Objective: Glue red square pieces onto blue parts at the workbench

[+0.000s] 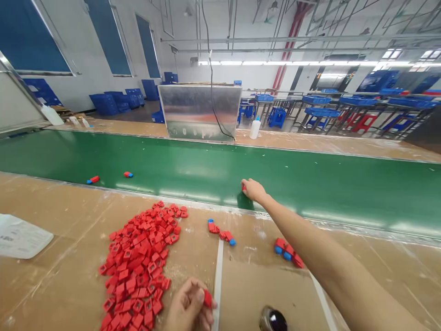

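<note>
Left-hand grip (188, 305) on red block (207, 298)

No legible text anywhere, small printed lines on the paper sheet (24, 236) at left, too blurred to read; nothing else shows lettering or numbers

The right forearm (310, 243) enters from about 4 o'clock, bare as far as the frame shows, with no sleeve or cuff. It is slim and smooth, tapering evenly into a narrow wrist and a small, bare right hand (253, 191) near the centre of the view. The bare left hand (188, 305) sits at 6 o'clock, cut off by the frame's lower edge, its thumbnail (200, 295) short and neatly trimmed.
</note>
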`<state>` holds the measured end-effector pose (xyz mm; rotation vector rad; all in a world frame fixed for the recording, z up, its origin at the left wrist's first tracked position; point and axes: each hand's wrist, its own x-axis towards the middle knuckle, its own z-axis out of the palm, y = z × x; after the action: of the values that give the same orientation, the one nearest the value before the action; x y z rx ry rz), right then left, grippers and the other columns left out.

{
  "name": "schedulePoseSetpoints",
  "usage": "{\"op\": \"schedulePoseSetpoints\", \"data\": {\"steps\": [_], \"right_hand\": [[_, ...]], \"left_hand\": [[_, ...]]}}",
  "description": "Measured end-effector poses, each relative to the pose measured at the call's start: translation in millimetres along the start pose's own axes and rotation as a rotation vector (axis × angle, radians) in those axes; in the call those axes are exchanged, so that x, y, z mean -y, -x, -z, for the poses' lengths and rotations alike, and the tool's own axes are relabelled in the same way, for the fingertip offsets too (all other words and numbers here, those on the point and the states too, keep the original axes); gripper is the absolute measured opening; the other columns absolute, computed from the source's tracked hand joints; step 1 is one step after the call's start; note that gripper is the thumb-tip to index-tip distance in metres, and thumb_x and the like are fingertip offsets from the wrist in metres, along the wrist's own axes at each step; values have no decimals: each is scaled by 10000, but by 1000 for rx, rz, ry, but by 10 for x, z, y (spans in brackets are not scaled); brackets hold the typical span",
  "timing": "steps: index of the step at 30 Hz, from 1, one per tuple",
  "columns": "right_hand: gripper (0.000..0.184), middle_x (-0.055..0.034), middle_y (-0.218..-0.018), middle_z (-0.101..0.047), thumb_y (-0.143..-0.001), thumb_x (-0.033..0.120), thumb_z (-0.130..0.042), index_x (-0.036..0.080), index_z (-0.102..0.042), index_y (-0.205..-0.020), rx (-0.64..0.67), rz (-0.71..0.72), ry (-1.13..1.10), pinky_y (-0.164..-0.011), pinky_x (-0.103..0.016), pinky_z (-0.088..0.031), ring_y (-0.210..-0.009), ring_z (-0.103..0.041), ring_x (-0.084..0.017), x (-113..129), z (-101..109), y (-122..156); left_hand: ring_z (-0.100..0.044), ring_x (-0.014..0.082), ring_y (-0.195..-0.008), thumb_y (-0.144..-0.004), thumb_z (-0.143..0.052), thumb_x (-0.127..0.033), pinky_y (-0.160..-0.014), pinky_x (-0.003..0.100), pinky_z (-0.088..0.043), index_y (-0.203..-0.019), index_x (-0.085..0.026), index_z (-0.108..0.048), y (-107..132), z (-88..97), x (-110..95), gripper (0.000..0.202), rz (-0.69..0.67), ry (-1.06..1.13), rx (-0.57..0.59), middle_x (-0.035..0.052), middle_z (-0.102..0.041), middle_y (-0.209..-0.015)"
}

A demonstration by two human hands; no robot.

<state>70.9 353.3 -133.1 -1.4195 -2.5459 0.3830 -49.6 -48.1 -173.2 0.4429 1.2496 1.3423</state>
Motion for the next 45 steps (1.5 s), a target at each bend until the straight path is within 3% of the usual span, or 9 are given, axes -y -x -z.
{"op": "schedulePoseSetpoints", "data": {"steps": [5, 8, 13, 17, 22, 28, 35, 39, 45], "right_hand": [[242, -46, -873, -614, -948, 234, -457, 140, -598, -1121, -45, 80, -156, -797, -332, -486, -814, -589, -166, -60, 480, 818], [237, -33, -867, -612, -909, 265, -456, 186, -646, -1028, 19, 191, -264, -713, -276, -479, -728, -574, -141, -158, 607, 1602], [292, -43, -830, -618, -896, 273, -369, 213, -650, -842, 62, 197, -299, -612, -306, -473, -651, -566, -164, -409, 408, 2816], [296, -91, -977, -618, -920, 293, -366, 214, -648, -960, -9, 96, -265, -693, -368, -497, -747, -605, -200, -511, 237, 3215], [304, -69, -1045, -584, -985, 380, -364, 239, -596, -1123, -242, -67, -297, -721, -326, -490, -819, -601, -182, -571, 236, 3723], [322, -82, -1072, -572, -981, 428, -416, 245, -588, -1183, -366, -236, -267, -640, -305, -518, -738, -587, -159, -608, 83, 4573], [295, -101, -1105, -609, -962, 440, -435, 240, -587, -1118, -321, -242, -222, -748, -367, -575, -850, -644, -206, -687, 0, 4713], [307, -106, -1324, -548, -963, 309, -373, 251, -655, -1069, -245, -26, -166, -916, -373, -547, -1133, -600, -235, -890, -104, 4831], [369, -54, -1403, -541, -923, 193, -419, 311, -643, -1192, -134, 283, -8, -914, -367, -569, -1203, -576, -241, -1007, -148, 4867]], "left_hand": [[-692, 156, -763, -845, -641, -452, -799, 291, -555, -955, -175, -616, 133, -119, -100, 298, -24, -118, 35, 79, -713, -882], [-662, 176, -672, -895, -518, -476, -677, 318, -563, -996, -141, -656, 155, -130, -139, 376, -207, -520, -26, 98, -682, -878], [-608, 190, -760, -915, -486, -376, -709, 320, -502, -869, -207, -711, 105, -189, -191, 286, -430, -898, -38, 77, -630, -992], [-595, 230, -908, -924, -444, -267, -872, 375, -468, -865, -228, -705, 34, -200, -145, 271, -534, -1149, -20, 69, -567, -969], [-605, 252, -941, -902, -463, -217, -844, 384, -496, -1155, -191, -617, 10, -10, -101, 297, -554, -1344, 35, 129, -518, -1172], [-651, 253, -917, -928, -393, -206, -736, 330, -504, -1210, -214, -600, -105, 174, -286, 351, -581, -1719, 146, 104, -598, -1132], [-615, 194, -834, -891, -543, -329, -734, 283, -482, -1067, -256, -703, 23, -50, -497, 249, -438, -1255, 316, 41, -649, -953], [-557, 145, -806, -797, -711, -359, -700, 218, -461, -1039, -239, -723, 205, -122, -361, 270, -219, -645, 226, 28, -659, -916], [-549, 71, -695, -683, -832, -271, -647, 161, -466, -924, -204, -736, 345, -298, -80, 268, 26, 4, 115, 13, -679, -880]]}}
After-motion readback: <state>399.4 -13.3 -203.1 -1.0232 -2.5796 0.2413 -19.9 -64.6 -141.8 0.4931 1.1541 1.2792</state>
